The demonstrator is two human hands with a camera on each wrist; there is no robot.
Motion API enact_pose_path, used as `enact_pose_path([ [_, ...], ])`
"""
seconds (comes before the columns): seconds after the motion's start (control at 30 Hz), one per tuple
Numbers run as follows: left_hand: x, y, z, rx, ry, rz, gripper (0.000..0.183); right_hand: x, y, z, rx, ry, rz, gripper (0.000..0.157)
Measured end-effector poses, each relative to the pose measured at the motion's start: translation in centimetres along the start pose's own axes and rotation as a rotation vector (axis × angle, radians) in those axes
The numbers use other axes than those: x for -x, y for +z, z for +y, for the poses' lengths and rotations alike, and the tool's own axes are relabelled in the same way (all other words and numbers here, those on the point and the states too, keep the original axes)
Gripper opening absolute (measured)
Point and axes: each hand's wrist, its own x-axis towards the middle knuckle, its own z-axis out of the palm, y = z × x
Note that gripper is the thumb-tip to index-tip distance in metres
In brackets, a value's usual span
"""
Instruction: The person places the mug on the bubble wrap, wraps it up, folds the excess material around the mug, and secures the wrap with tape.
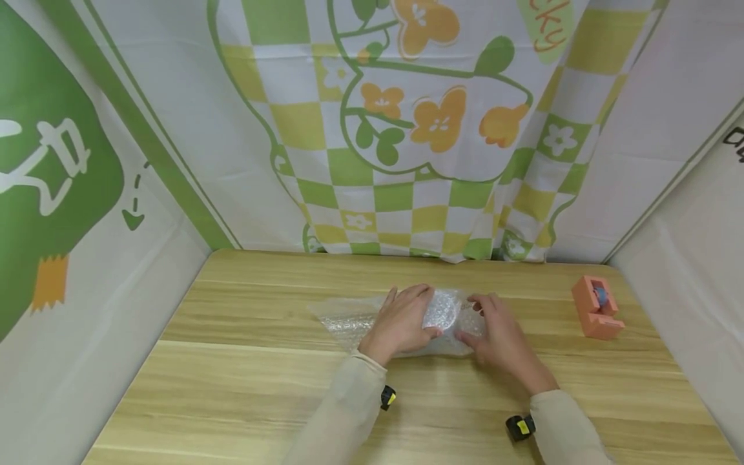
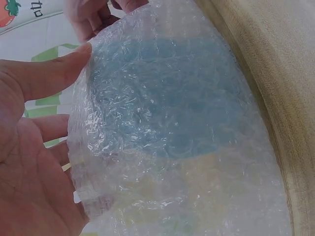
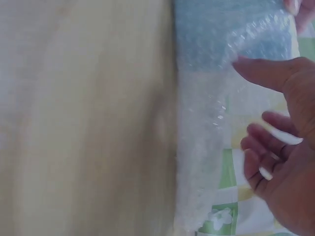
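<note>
Bubble-wrapped item [image 2: 167,98] seems blue only in wrist views.

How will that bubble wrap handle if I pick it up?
The bubble wrap looks thin and translucent, so probably light. Its end spread beyond the left hand may flop, while the blue thing inside could add weight.

A: What shows through the clear bubble wrap [image 1: 349,323]?
B: Soft blue, from the thing inside [image 2: 167,98]
A: And the table [image 1: 232,387]?
B: Yellowish-brown, with streaky wood grain. The tape dispenser [image 1: 604,328] is coral, its roll [image 1: 600,296] blue
A: The cloth [image 1: 401,197] behind?
B: Green, yellow and white checks with orange flowers [image 1: 440,123]; the sleeves [image 1: 345,403] are plain cream
</note>
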Motion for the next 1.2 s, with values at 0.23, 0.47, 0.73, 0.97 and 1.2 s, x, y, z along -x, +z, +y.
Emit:
enact_pose_path([
  [0.23, 0.0, 0.0, 0.0, 0.002, -0.003, -0.004, 0.080, -1.2, -0.9, 0.6, -0.018, 0.001, -0.068, 0.079],
  [0.47, -0.1, -0.1, 0.0, 0.007, 0.009, 0.003, 0.080, -1.6, -0.8, 1.2, -0.031, -0.105, -0.130, 0.051],
  [0.73, 0.1, 0.0, 0.0, 0.018, 0.006, 0.000, 0.081, -2.4, -1.1, 1.8, -0.036, -0.101, -0.330, 0.065],
  [0.97, 0.1, 0.1, 0.1, 0.017, 0.011, 0.008, 0.080, -3.6, -1.5, 1.6, 0.007, -0.041, -0.434, 0.069],
  [1.2, -0.1, 0.2, 0.1, 0.000, 0.014, 0.013, 0.081, -4.4, -1.7, 1.3, -0.010, -0.003, -0.471, 0.075],
])
